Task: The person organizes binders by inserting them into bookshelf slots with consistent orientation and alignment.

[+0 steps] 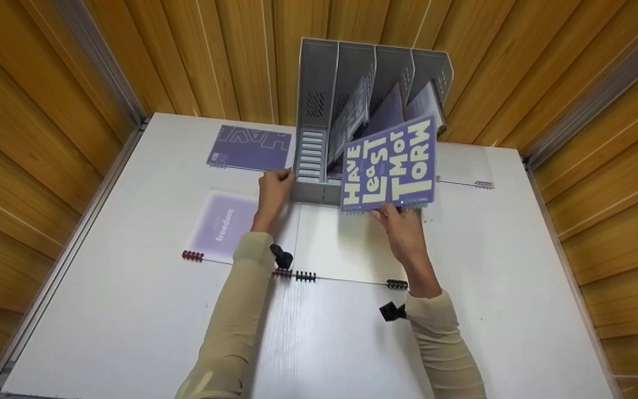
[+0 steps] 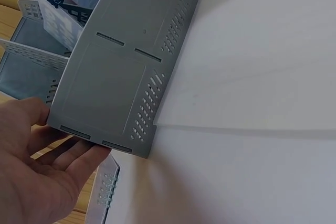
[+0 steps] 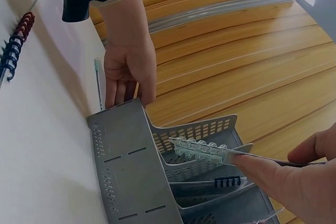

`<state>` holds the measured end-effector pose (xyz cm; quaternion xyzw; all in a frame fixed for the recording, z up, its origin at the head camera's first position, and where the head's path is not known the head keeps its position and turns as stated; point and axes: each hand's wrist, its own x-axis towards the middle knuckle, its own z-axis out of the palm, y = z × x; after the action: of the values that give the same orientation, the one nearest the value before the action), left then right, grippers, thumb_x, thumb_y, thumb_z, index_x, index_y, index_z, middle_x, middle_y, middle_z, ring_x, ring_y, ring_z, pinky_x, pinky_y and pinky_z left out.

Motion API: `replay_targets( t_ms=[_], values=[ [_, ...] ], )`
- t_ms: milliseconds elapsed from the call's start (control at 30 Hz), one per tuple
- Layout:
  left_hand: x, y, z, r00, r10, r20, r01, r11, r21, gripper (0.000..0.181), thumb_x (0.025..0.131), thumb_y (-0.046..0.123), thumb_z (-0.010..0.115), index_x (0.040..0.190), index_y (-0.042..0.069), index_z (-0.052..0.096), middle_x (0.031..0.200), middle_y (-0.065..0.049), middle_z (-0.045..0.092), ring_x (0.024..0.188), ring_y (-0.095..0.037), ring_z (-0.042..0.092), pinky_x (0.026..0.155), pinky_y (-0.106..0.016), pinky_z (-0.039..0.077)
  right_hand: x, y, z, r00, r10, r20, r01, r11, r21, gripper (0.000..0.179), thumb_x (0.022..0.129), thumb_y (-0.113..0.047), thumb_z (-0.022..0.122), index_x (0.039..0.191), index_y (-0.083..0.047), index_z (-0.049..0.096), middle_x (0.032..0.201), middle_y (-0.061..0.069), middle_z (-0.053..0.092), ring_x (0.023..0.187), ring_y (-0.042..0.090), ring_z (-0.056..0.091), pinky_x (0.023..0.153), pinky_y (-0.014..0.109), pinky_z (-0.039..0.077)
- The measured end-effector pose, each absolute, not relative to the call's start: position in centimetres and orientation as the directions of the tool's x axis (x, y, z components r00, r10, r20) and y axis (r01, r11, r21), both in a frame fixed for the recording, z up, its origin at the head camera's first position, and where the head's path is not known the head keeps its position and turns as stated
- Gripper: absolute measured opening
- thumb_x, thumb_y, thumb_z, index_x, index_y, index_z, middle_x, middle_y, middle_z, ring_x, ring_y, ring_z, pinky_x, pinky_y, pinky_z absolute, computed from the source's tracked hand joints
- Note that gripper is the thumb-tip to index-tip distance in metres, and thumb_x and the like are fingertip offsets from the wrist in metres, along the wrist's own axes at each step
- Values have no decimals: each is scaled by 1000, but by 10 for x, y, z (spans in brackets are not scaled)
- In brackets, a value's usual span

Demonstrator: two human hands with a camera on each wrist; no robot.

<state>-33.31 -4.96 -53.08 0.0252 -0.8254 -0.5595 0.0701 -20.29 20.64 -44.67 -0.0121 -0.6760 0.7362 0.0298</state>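
Observation:
A grey four-slot magazine file holder stands at the back of the table. My left hand grips its front left corner; in the left wrist view, the thumb is at the upper edge and the fingers curl under the end. My right hand pinches a purple spiral notebook by its ring-bound lower edge, thumb on the cover. That notebook is tilted up before the holder's right slots, its clear rings toward me. Notebooks lean in the second slot, third slot and fourth slot.
On the white table lie a purple notebook left of the holder, a lilac "freedom" notebook, a cream notebook in front, and a pale notebook at the right. Wood-panel walls enclose the back and sides.

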Motion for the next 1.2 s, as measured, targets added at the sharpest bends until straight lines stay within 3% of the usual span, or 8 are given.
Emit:
replay_targets(
  t_ms=[200, 467, 667, 767, 867, 1000, 1133, 1200],
  values=[
    [-333, -50, -530, -986, -140, 90, 30, 383, 923, 30, 96, 14, 61, 119, -1, 74, 107, -13, 76, 77, -16, 56, 68, -26, 42, -242, 187, -440, -998, 48, 45, -43, 41, -998, 56, 102, -4, 50, 156, -7, 35, 148, 17, 52, 125, 26, 58, 92, 24, 52],
    [-333, -51, -527, -988, -139, 66, 7, 388, 921, 26, 97, 18, 60, 108, 4, 79, 89, -5, 72, 73, -16, 51, 68, -26, 40, -288, 168, -439, -993, 95, 63, -44, 190, -981, 48, 104, -9, 46, 152, -5, 43, 144, 17, 56, 86, 12, 56, 83, 29, 50],
    [-334, -52, -527, -987, -143, 76, 14, 394, 919, 24, 97, 16, 60, 102, 5, 81, 88, -7, 72, 76, -16, 52, 72, -29, 43, -311, 159, -444, -994, 101, 32, -3, 274, -962, 47, 105, -13, 43, 151, -3, 43, 135, 17, 61, 59, 7, 43, 62, 25, 41],
    [-333, -53, -528, -988, -138, 69, 10, 388, 921, 26, 97, 17, 60, 111, 5, 79, 100, -9, 75, 82, -15, 57, 77, -29, 47, -321, 152, -450, -995, 102, -4, 31, 273, -962, 39, 106, -13, 42, 140, 2, 51, 105, 14, 64, 60, 6, 43, 62, 24, 40],
    [-332, -53, -529, -989, -131, 68, 13, 380, 925, 28, 97, 17, 61, 114, 2, 77, 99, -9, 76, 81, -14, 58, 75, -28, 47, -331, 145, -456, -995, 103, -16, 47, 307, -951, 30, 106, -12, 41, 124, 6, 58, 79, 7, 50, 60, 11, 40, 60, 27, 37],
    [-331, -52, -528, -991, -115, 75, 28, 363, 931, 26, 97, 17, 60, 106, 0, 78, 78, -8, 65, 70, -17, 50, 65, -29, 39, -343, 139, -467, -994, 111, -6, 42, 323, -946, 34, 105, -6, 39, 130, 9, 57, 98, 15, 62, 86, 19, 58, 73, 29, 44],
    [-330, -50, -528, -990, -118, 80, 32, 359, 933, 28, 97, 16, 60, 114, 1, 76, 94, -9, 74, 78, -18, 56, 72, -29, 44, -353, 136, -476, -994, 105, -37, 71, 345, -936, 37, 107, -6, 39, 138, 10, 51, 123, 21, 60, 109, 26, 56, 88, 34, 45],
    [-330, -49, -529, -991, -116, 73, 27, 360, 933, 30, 97, 16, 60, 119, 1, 74, 108, -11, 75, 83, -18, 58, 77, -30, 46, -357, 137, -481, -993, 105, -54, 89, 371, -924, 34, 108, -9, 39, 134, 10, 52, 111, 19, 58, 99, 26, 54, 83, 35, 43]
  ],
)
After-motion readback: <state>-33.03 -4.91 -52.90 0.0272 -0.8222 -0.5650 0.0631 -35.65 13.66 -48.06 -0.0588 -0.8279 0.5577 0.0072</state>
